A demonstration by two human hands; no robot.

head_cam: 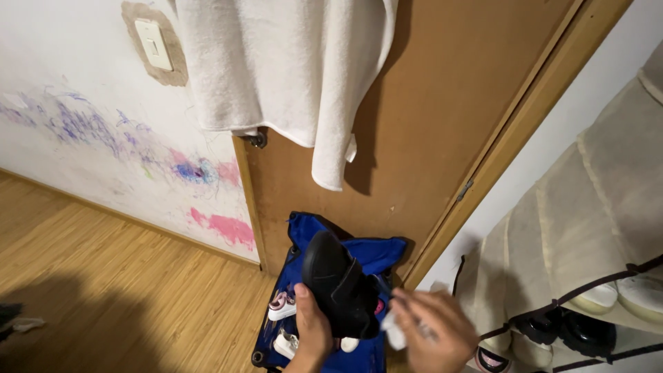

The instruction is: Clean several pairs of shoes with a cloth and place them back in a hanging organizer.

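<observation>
packages: none; labels: none; signs: none; screens: none

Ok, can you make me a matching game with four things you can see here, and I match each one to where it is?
Things:
1. black shoe
2. white towel
3. light switch
4. blue bag

Places:
A. on the white wall, upper left
B. on the floor against the brown door
C. in the left hand
D. hanging over the top of the door

Right pairs: 1-C, 2-D, 3-A, 4-B
</observation>
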